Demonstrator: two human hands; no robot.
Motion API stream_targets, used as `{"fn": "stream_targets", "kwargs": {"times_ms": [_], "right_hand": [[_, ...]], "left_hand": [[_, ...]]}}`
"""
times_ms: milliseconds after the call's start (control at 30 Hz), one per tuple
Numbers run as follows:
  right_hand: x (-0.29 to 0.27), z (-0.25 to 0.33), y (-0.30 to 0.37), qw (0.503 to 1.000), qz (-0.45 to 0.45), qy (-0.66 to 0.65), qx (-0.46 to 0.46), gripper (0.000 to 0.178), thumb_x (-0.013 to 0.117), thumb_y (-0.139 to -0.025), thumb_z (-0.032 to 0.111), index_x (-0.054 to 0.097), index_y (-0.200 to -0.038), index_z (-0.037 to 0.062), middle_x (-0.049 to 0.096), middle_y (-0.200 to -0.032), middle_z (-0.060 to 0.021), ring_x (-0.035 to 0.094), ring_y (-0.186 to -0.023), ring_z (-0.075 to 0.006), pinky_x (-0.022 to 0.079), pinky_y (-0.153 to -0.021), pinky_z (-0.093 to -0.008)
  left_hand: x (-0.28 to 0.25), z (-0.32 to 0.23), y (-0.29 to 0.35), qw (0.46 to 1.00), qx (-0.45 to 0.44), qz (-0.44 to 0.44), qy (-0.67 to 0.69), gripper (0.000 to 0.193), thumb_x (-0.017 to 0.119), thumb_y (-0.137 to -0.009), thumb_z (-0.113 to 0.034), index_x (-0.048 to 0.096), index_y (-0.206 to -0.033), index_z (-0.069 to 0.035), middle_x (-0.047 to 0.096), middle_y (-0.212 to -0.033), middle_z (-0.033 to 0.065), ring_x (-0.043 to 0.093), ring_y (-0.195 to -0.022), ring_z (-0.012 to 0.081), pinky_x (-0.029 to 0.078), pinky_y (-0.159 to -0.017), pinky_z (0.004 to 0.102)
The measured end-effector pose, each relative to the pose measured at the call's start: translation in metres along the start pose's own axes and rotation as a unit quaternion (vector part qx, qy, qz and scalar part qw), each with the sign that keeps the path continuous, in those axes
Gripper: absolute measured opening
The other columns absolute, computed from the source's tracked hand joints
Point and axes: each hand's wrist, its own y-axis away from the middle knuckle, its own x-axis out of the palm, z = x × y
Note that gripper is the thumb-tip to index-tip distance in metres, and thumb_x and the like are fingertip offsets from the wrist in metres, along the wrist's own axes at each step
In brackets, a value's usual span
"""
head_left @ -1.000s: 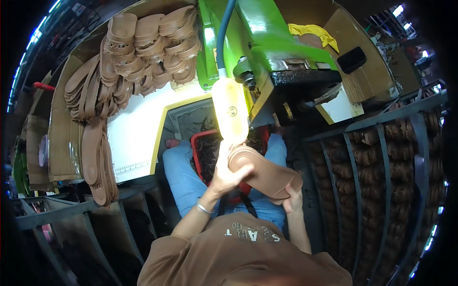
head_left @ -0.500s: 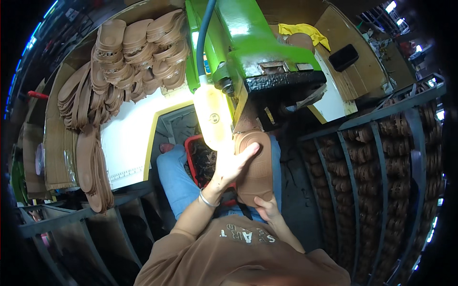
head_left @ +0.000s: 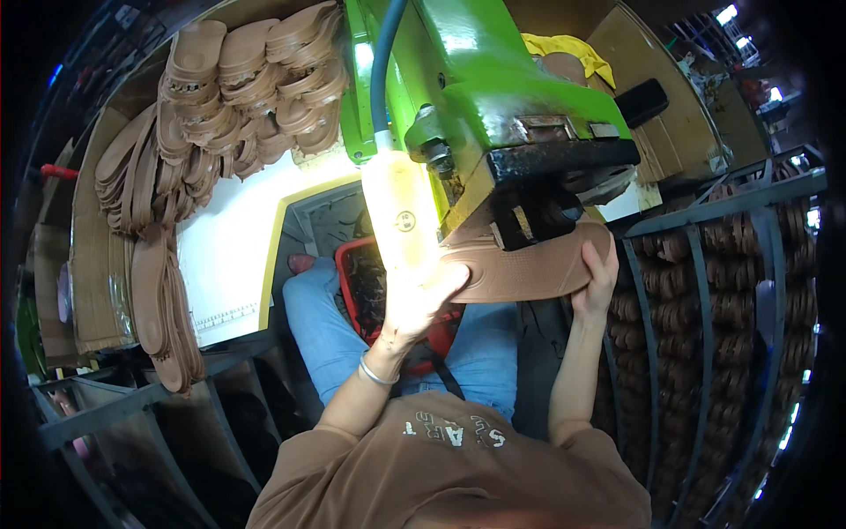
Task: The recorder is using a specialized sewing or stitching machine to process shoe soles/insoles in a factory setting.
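Holding 1 sole (head_left: 538, 275), poss. touching mach. (head_left: 511, 97), 2 hands (head_left: 418, 305) (head_left: 597, 280)

We've got a yellow cloth (head_left: 577, 53) toward the white tabletop's (head_left: 225, 242) far right corner, a black flat object (head_left: 642, 103) by its right edge against a cardboard panel (head_left: 683, 145). Ruler strip (head_left: 226, 316) at near left corner. Red bin (head_left: 346, 295) below near edge, metal rack (head_left: 132, 407) off near left.
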Motion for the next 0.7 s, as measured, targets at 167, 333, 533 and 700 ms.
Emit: {"fn": "stream_targets", "kwargs": {"times_ms": [167, 333, 533, 700], "right_hand": [[0.041, -0.005, -0.017, 0.998, 0.025, -0.045, 0.028, 0.028, 0.059, -0.082, 0.003, 0.049, -0.108, -0.0001, 0.058, -0.102, -0.0080, 0.056, -0.094, -0.0149, 0.045, -0.084, -0.0278], [0.071, -0.030, 0.002, 0.997, 0.056, -0.036, 0.038, 0.033, 0.061, -0.078, 0.002, 0.049, -0.108, 0.0010, 0.059, -0.100, -0.0072, 0.056, -0.093, -0.0145, 0.043, -0.085, -0.0278], [0.097, -0.048, 0.023, 0.991, 0.108, -0.049, 0.062, 0.044, 0.063, -0.074, 0.002, 0.049, -0.115, -0.0002, 0.058, -0.106, -0.0072, 0.055, -0.097, -0.0144, 0.042, -0.088, -0.0269], [0.128, -0.043, 0.034, 0.986, 0.156, -0.012, 0.052, 0.042, 0.063, -0.073, 0.004, 0.051, -0.111, -0.0080, 0.060, -0.104, -0.0124, 0.058, -0.094, -0.0165, 0.044, -0.085, -0.0275]], "left_hand": [[-0.028, -0.004, 0.011, 0.999, -0.001, -0.007, 0.031, 0.035, 0.070, -0.076, -0.004, 0.061, -0.109, 0.005, 0.065, -0.095, 0.0087, 0.059, -0.078, 0.0066, 0.047, -0.066, 0.0200], [-0.057, -0.035, 0.027, 0.995, 0.006, -0.057, 0.078, 0.034, 0.066, -0.076, -0.002, 0.058, -0.106, 0.010, 0.064, -0.098, 0.0124, 0.062, -0.088, 0.0164, 0.050, -0.082, 0.0284], [-0.103, -0.018, 0.068, 0.991, -0.012, -0.119, 0.068, 0.032, 0.067, -0.075, -0.002, 0.059, -0.104, 0.010, 0.065, -0.094, 0.0135, 0.062, -0.084, 0.0167, 0.049, -0.080, 0.0275], [-0.132, -0.003, 0.098, 0.994, -0.084, -0.067, 0.034, 0.032, 0.073, -0.072, -0.004, 0.061, -0.099, 0.009, 0.066, -0.089, 0.0124, 0.063, -0.080, 0.0164, 0.051, -0.074, 0.0267]]}}
